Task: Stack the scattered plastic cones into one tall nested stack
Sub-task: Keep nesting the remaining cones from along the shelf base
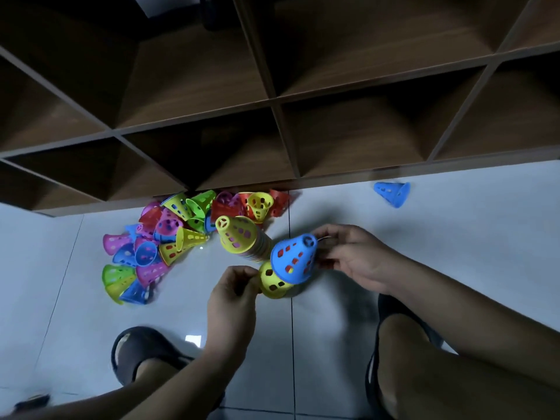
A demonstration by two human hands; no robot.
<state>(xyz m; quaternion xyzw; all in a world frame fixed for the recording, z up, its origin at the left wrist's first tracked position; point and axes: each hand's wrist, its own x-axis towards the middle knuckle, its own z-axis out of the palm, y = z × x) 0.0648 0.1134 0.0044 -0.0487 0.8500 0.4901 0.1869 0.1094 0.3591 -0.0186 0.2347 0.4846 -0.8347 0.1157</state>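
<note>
A tall nested stack (pixel 242 242) of perforated plastic cones stands on the white floor, topped by a yellow cone. In front of it my right hand (pixel 351 257) grips a blue cone (pixel 295 259) by its narrow top. That blue cone sits tilted over a yellow cone (pixel 272 281), which my left hand (pixel 235 294) pinches at its left side. A heap of loose cones (pixel 169 237) in pink, green, yellow, blue and red lies to the left and behind, against the shelf base. One lone blue cone (pixel 394 192) lies on its side at the far right.
A dark wooden cubby shelf (pixel 272 110) stands along the far side of the floor. My left foot in a dark slipper (pixel 142 353) and my right leg (pixel 424 359) frame the near floor.
</note>
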